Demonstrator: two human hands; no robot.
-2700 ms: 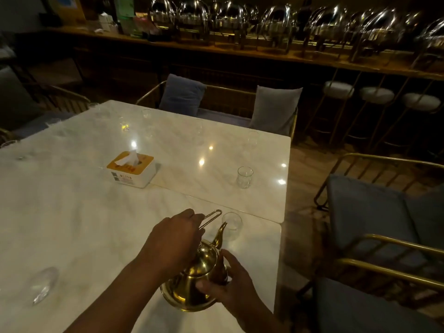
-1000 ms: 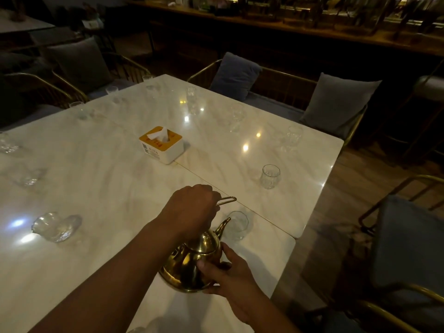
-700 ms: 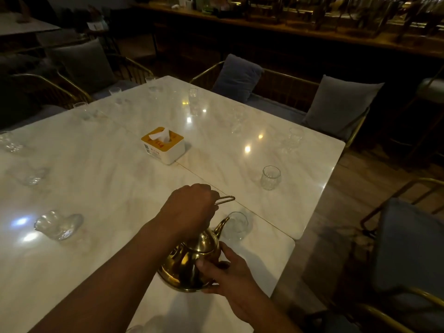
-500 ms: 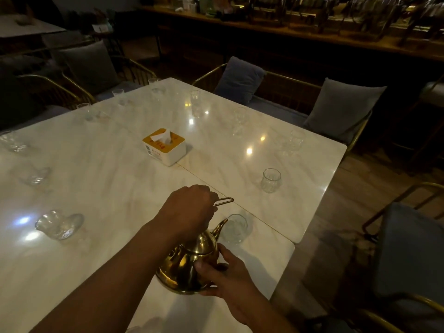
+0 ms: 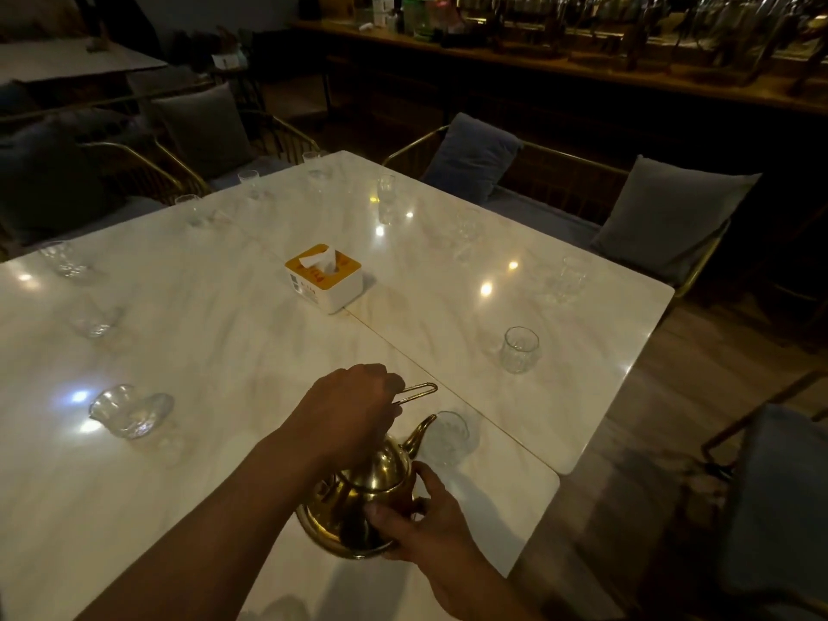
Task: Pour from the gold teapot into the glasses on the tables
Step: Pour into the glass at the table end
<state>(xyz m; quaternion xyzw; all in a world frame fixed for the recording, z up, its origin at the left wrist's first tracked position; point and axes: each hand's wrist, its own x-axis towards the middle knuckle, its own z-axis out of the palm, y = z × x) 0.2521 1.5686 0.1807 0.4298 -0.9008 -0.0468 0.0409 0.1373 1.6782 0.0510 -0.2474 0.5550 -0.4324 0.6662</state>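
The gold teapot (image 5: 385,468) is gleaming in the dim room: a polished, round-bellied pot with a domed lid, a slim curved spout and a thin wire loop handle jutting out above it. It is hanging tilted over the near tabletop (image 5: 201,351), close to that slab's right corner. Its spout tip is sitting just beside the rim of a small clear glass (image 5: 448,441), which is standing by the seam with the far tabletop (image 5: 425,302). The left grip (image 5: 354,410) is curling tightly round the handle from above. The right grip (image 5: 421,526) is cupping the belly from the side, thumb and fingers wrapping the metal. Whether liquid is running cannot be told in this light. A second glass (image 5: 519,349) is standing upright on the far tabletop, well apart from the spout, and a tissue box (image 5: 323,277) is sitting by the seam farther back.

Against half a second ago, both grips are keeping their places on the pot, and the spout is staying at the same glass. Against the oldest picture, the view is taking in more of the left side of the near tabletop.
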